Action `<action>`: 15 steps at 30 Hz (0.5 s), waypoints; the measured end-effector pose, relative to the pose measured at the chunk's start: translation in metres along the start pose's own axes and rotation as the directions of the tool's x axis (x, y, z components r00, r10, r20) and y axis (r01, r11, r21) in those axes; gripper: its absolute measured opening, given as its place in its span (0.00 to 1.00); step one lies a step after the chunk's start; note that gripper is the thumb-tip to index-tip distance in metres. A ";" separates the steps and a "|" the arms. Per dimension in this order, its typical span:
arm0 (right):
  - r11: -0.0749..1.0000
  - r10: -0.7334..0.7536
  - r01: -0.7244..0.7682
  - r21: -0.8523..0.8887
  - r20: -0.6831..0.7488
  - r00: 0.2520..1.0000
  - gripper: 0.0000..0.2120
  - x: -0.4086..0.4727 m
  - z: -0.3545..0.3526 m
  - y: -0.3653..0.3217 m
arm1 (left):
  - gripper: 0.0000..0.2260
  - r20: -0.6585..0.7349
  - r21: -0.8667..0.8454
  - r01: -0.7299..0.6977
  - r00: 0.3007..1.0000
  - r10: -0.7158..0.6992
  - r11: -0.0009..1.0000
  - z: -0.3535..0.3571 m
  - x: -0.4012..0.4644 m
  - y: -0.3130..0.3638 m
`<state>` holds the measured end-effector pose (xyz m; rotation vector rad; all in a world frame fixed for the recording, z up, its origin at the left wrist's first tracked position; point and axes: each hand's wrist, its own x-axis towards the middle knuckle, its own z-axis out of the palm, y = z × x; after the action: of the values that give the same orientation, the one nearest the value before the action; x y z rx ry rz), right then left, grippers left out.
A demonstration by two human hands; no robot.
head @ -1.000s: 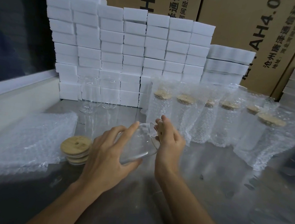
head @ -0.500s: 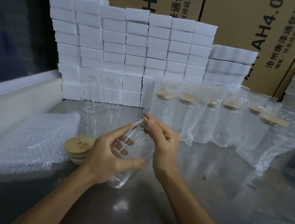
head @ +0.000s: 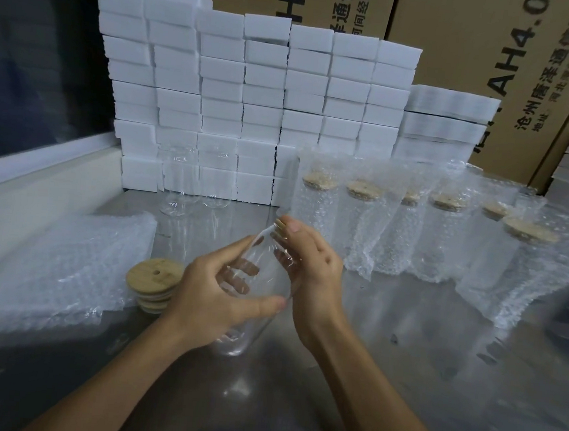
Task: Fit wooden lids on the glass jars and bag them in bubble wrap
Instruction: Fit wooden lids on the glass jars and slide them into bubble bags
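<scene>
The glass jar leans with its long axis running from 6 o'clock up to 12 o'clock, left hand curled round its body, right hand fingers pinching the wooden lid at its mouth, apparently still seating.

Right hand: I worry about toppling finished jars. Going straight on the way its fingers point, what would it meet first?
Probably the nearest bagged jar just beyond the right hand; depth is unclear.
</scene>
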<state>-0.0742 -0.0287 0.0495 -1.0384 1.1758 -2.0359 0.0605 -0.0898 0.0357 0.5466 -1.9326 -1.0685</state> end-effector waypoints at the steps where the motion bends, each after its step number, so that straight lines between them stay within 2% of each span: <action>1: 1.000 0.003 -0.002 -0.007 0.006 1.000 0.24 0.000 0.000 -0.001 | 0.34 0.013 -0.070 0.017 1.000 -0.017 0.997 0.001 0.000 -0.001; 3: 0.999 0.006 -0.006 -0.054 -0.009 1.000 0.24 -0.001 0.001 -0.004 | 0.34 -0.025 0.003 -0.022 0.999 0.022 1.000 0.004 -0.002 -0.001; 5: 0.992 -0.013 0.009 -0.128 -0.027 1.000 0.22 -0.003 0.003 -0.003 | 0.36 -0.097 0.224 -0.092 0.988 0.117 0.970 0.006 -0.003 -0.002; 7: 0.980 -0.036 0.032 -0.198 -0.018 0.999 0.26 -0.006 0.005 -0.002 | 0.41 -0.136 0.330 -0.108 0.978 0.161 0.938 0.008 -0.004 -0.003; 9: 0.975 -0.036 0.042 -0.218 0.028 0.999 0.36 -0.007 0.006 0.002 | 0.45 -0.158 0.282 -0.072 0.980 0.121 0.957 0.010 -0.005 -0.006; 11: 0.964 -0.048 0.069 -0.255 0.088 0.995 0.44 -0.007 0.005 0.008 | 0.43 -0.172 0.239 -0.051 0.981 0.094 0.970 0.012 -0.005 -0.009; 13: 0.933 -0.062 0.107 -0.344 0.138 0.988 0.46 -0.007 0.005 0.013 | 0.40 -0.175 0.230 -0.051 0.980 0.093 0.972 0.013 -0.005 -0.013; 15: 0.898 -0.055 0.128 -0.422 0.182 0.982 0.43 -0.008 0.006 0.019 | 0.40 -0.205 0.209 -0.028 0.976 0.072 0.977 0.014 -0.004 -0.019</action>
<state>-0.0630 -0.0334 0.0318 -1.4698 1.5539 -1.7484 0.0506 -0.0911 0.0141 0.6926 -1.8666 -0.7499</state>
